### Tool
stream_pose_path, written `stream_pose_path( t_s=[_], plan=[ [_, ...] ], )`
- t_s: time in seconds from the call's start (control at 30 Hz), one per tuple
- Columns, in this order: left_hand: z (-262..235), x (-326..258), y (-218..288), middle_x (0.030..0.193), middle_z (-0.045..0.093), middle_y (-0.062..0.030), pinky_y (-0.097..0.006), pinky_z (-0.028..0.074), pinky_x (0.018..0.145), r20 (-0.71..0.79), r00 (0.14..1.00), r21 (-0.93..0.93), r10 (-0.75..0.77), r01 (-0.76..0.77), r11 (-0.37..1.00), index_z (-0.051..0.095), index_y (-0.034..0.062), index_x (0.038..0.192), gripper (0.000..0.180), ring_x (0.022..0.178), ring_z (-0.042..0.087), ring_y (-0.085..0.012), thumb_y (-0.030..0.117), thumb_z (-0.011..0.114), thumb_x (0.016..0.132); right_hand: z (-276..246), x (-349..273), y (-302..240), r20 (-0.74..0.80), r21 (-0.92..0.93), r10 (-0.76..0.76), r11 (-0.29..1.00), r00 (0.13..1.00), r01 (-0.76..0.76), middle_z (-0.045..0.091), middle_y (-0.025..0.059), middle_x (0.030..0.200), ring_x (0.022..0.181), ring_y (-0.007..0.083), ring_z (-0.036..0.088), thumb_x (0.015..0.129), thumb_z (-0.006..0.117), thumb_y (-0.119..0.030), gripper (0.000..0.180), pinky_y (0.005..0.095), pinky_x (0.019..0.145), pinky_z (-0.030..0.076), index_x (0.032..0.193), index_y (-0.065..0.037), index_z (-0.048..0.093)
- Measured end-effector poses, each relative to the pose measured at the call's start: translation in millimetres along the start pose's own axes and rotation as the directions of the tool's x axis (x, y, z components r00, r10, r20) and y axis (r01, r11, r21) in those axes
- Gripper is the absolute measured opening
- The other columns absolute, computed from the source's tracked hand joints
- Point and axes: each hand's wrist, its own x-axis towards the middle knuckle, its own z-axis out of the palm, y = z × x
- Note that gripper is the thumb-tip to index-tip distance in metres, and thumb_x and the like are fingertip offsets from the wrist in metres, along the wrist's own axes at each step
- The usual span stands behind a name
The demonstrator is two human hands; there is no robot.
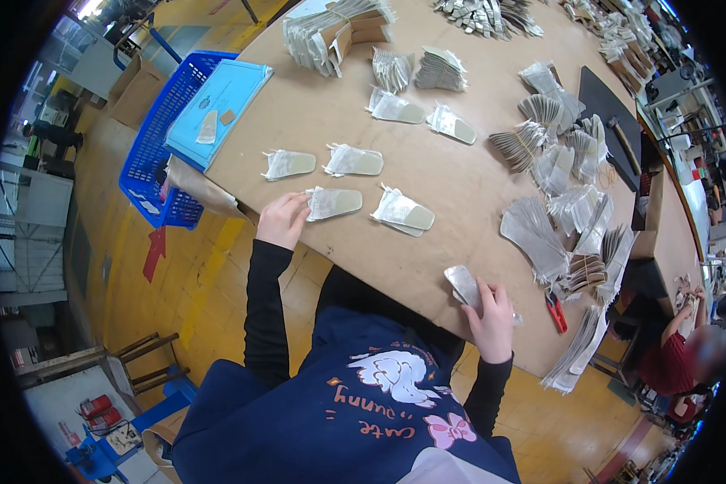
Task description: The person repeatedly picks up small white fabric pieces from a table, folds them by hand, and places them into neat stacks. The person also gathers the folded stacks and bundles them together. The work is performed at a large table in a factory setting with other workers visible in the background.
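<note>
My left hand is at the near left part of the table, its fingers closed on the left end of a small stack of flat, tapered silvery pieces with a rounded greenish end. Near the table's front edge, my right hand grips a flat silvery piece; whether it is one piece or several I cannot tell. A similar stack lies between my hands. Two more stacks, a left one and a right one, lie beyond my left hand. Farther off lies another pair.
Several banded bundles crowd the table's right side, beside red-handled snips and a hammer on a black mat. Large bundles stand at the back. A blue basket with a light-blue folder adjoins the left edge. Another person sits at right.
</note>
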Motion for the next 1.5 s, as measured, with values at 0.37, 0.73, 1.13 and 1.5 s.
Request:
stream_pose_path(
  t_s=[0.37,0.73,1.13,1.5],
  plan=[
    [29.1,35.9,15.5,0.12,0.064,-0.0147,-0.041,0.049,0.094,0.06,0.98,-0.11,0.189,-0.182,0.977,0.063,0.0053,0.123,0.036,0.111,0.06,-0.0341,0.011,0.066,0.087,-5.1,-17.7,-10.5,-0.1,0.017,-0.044,0.999,0.994,0.046,0.06,0.0175,0.115,0.104,0.0362,0.059,0.082,0.076,-0.013,0.05,0.043,0.089,0.049,0.128,-0.003,0.059],
    [53.4,121.9,-0.5,0.114,0.059,-0.0165,-0.042,0.048,0.096,0.343,0.921,0.011,0.186,-0.203,0.979,0.051,0.0088,0.139,0.066,0.111,0.057,-0.0353,0.017,0.076,0.078,14.8,-15.6,-10.1,0.036,0.264,-0.115,0.959,0.993,0.102,0.06,0.0168,0.112,0.1,0.0384,0.06,0.083,0.075,-0.015,0.05,0.0429,0.086,0.049,0.128,-0.003,0.058],
    [-1.4,117.9,28.8,0.102,0.063,-0.019,-0.039,0.053,0.083,-0.022,0.959,-0.104,0.281,-0.282,0.954,0.063,-0.0031,0.119,0.049,0.094,0.064,-0.0358,0.02,0.074,0.077,8.5,-19.5,8.7,-0.057,0.214,-0.027,0.976,0.998,0.039,0.061,0.0182,0.111,0.103,0.0388,0.061,0.082,0.075,-0.013,0.052,0.0436,0.088,0.05,0.13,-0.003,0.058],
    [68.7,-6.8,128.7,0.124,0.059,-0.0194,-0.041,0.048,0.098,0.52,0.526,-0.588,0.674,-0.352,0.728,0.054,0.0004,0.137,0.06,0.115,0.058,-0.0325,0.012,0.069,0.08,-6.7,-27.7,10.0,-0.193,0.577,0.353,0.796,0.915,-0.185,0.064,0.0173,0.122,0.113,0.0262,0.061,0.086,0.073,-0.006,0.052,0.0348,0.098,0.046,0.135,0.003,0.056]
  ],
)
